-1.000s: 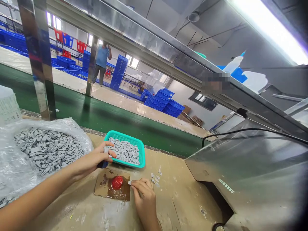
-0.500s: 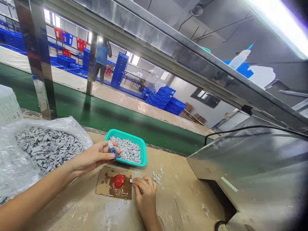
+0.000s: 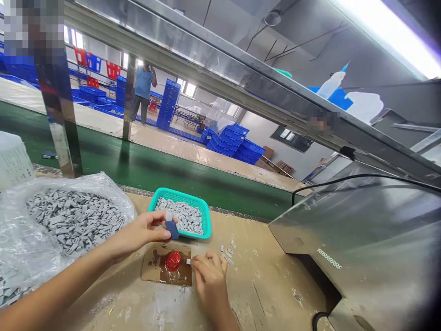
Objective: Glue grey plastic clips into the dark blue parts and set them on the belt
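Note:
My left hand (image 3: pixel 151 230) pinches a small dark blue plastic part (image 3: pixel 172 229) with a light grey piece at its top end. It is in front of the near left edge of a teal basket (image 3: pixel 207 218) of small grey plastic pieces (image 3: pixel 184 216). Below, a piece of cardboard (image 3: pixel 149 271), stained dark, bears a glossy red blob (image 3: pixel 172 260). My right hand (image 3: pixel 211 276), at the cardboard's right edge, has thumb and finger closed on a small light grey plastic piece (image 3: pixel 188 261). Several loose grey pieces (image 3: pixel 230 251) lie beyond that hand.
At the left, a clear plastic bag (image 3: pixel 20 220) is full of grey pieces. Behind the bench runs a green conveyor belt (image 3: pixel 193 170) with a dark item (image 3: pixel 49 155) on it. A metal housing (image 3: pixel 379 239) stands at the right. Farther back are a person (image 3: pixel 142 89) and stacked blue crates (image 3: pixel 229 142).
My left hand has turned the blue part, so a flat plain face now shows. A dark item has come into view on the belt at the left. My right hand keeps its pinch, almost still.

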Demonstrator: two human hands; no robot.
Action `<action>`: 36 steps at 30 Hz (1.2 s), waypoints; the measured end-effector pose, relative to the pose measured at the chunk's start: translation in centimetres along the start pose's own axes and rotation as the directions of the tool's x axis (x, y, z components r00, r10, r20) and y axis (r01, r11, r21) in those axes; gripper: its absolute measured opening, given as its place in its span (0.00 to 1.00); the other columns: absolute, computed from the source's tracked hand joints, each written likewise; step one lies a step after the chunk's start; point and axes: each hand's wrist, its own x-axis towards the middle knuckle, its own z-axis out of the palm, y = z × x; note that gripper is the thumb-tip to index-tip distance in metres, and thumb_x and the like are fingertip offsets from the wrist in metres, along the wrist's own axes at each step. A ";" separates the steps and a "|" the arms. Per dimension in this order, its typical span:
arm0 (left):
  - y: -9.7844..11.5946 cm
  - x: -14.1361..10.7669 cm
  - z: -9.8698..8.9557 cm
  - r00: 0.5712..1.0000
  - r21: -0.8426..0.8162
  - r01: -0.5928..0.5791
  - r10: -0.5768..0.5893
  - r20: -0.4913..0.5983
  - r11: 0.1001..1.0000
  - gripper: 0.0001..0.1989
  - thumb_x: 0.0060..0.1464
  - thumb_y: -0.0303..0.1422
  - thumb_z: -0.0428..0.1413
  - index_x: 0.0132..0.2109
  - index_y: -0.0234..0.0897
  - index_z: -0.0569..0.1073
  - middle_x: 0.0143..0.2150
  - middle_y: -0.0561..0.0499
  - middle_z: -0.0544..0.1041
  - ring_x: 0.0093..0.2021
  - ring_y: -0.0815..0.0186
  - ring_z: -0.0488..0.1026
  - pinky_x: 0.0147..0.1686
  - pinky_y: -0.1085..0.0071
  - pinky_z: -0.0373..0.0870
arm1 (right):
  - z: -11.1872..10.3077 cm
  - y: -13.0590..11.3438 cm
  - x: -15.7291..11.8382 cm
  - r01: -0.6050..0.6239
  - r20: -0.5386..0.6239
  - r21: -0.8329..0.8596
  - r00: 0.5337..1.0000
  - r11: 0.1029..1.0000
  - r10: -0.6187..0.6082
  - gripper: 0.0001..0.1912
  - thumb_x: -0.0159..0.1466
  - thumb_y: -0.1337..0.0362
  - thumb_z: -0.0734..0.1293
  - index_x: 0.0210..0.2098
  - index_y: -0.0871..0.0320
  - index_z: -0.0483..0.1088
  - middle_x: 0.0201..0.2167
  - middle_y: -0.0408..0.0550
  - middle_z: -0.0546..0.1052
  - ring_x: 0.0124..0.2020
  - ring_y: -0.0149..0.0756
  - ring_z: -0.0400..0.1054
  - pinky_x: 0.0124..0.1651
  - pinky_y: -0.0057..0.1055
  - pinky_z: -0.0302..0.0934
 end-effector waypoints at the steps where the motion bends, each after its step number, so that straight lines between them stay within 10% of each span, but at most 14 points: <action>1: 0.0 0.0 0.1 1.000 0.035 -0.010 0.009 0.004 0.999 0.13 0.45 0.31 0.56 0.40 0.35 0.68 0.37 0.51 0.70 0.40 0.66 0.65 0.42 0.72 0.58 | -0.1 0.0 0.1 0.017 0.019 -0.008 1.000 1.000 -0.017 0.12 0.60 0.75 0.57 0.30 0.56 0.70 0.28 0.42 0.75 0.30 0.37 0.60 0.38 0.36 0.47; 12: -0.4 -0.3 1.4 1.000 0.131 0.007 -0.003 -0.031 0.991 0.12 0.43 0.30 0.56 0.39 0.35 0.67 0.31 0.52 0.71 0.32 0.68 0.66 0.33 0.73 0.60 | -0.5 0.4 0.2 -0.002 0.083 0.056 0.997 0.998 -0.002 0.11 0.60 0.73 0.59 0.30 0.55 0.71 0.28 0.44 0.75 0.30 0.38 0.63 0.37 0.38 0.53; 19: -1.0 -0.2 2.1 1.000 0.081 -0.005 0.003 0.028 0.997 0.12 0.44 0.30 0.56 0.38 0.33 0.70 0.32 0.51 0.72 0.35 0.67 0.67 0.37 0.72 0.61 | -2.9 -2.9 3.1 -0.344 0.013 0.580 0.910 0.739 0.414 0.05 0.57 0.68 0.65 0.31 0.56 0.73 0.33 0.48 0.74 0.36 0.38 0.68 0.39 0.32 0.63; 36: -1.1 -0.5 3.0 0.993 0.081 -0.113 0.115 -0.013 0.990 0.08 0.45 0.32 0.57 0.34 0.34 0.72 0.35 0.50 0.73 0.37 0.63 0.67 0.38 0.71 0.63 | -2.3 -5.5 3.7 -0.242 0.070 0.656 0.963 0.715 0.262 0.13 0.58 0.73 0.61 0.38 0.56 0.74 0.39 0.50 0.72 0.40 0.38 0.67 0.41 0.32 0.65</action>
